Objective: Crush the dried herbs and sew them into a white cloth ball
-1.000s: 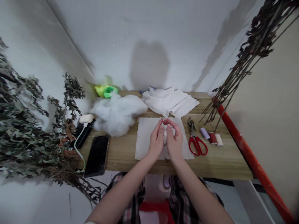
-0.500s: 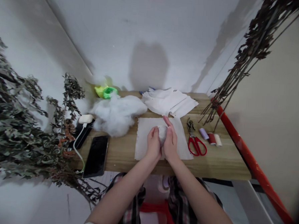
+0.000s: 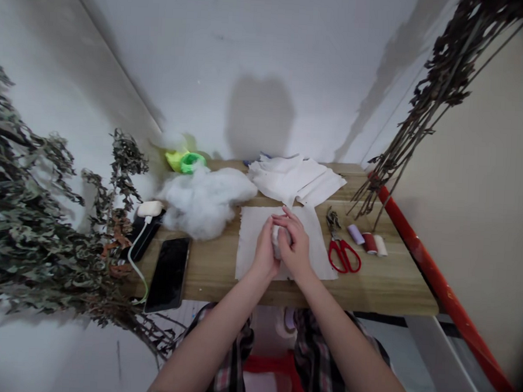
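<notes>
Our left hand point(image 3: 265, 249) and right hand point(image 3: 296, 244) curl their fingers closed around a ball of white wadding point(image 3: 277, 242), above a cloth sheet point(image 3: 252, 242) near the wooden table's point(image 3: 213, 278) front edge.

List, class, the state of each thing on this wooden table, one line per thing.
Round white stuffing ball: squeezed between both hands.
Left bare hand: cupped against the ball.
Right bare hand: fingers lapped over the ball.
Off-white cloth sheet: spread flat under the hands.
Loose white fibre stuffing: heaped.
Red-handled scissors: lying flat.
Black smartphone: face up, screen dark.
</notes>
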A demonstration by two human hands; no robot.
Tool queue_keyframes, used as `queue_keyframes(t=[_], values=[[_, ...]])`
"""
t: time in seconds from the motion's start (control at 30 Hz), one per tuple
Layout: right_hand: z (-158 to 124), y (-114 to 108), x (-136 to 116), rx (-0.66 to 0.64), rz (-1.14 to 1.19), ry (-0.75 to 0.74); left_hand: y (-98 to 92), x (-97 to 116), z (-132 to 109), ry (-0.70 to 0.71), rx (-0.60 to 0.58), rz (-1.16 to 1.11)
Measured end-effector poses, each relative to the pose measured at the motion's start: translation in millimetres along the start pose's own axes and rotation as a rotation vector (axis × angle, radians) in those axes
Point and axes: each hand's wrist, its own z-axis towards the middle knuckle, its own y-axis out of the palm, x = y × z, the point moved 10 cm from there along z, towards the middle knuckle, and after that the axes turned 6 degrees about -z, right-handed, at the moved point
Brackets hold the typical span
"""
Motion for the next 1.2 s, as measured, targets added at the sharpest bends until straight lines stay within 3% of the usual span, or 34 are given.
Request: queue_keyframes(t=[0.13, 0.2, 0.33, 0.5, 0.63, 0.83, 1.03, 1.2], values=[[-3.8, 2.0, -2.3, -0.012, 0.021, -0.059, 18.6, 26.7, -9.9, 0.224, -0.147, 0.311], [-6.0, 2.2, 3.7, -0.003, 0.115, -0.007, 26.3, 44.7, -17.3, 0.395, -0.169, 0.504], [-11.1, 13.5, 26.1, -0.012, 0.499, 0.264, 34.2, 68.1, -29.0, 0.67, -0.156, 0.755], [-18.3, 30.6, 42.5, 0.024, 0.821, 0.578, 46.1, 70.1, -37.6, 0.852, -0.244, 0.95], [-22.4, 40.5, 46.1, 0.009, 0.945, 0.696, 48.2, 65.7, -40.9, 0.872, -0.282, 1.014], [-22.7, 44.8, 43.7, -0.045, 1.046, 0.691, 46.7, 57.5, -39.3, 0.819, -0.322, 1.038], [-19.7, 43.6, 35.2, -0.064, 1.157, 0.696, 51.0, 56.9, -43.6, 0.883, -0.342, 1.055], [-19.2, 44.3, 32.2, -0.09, 1.223, 0.704, 57.5, 54.5, -51.6, 0.943, -0.434, 1.055]])
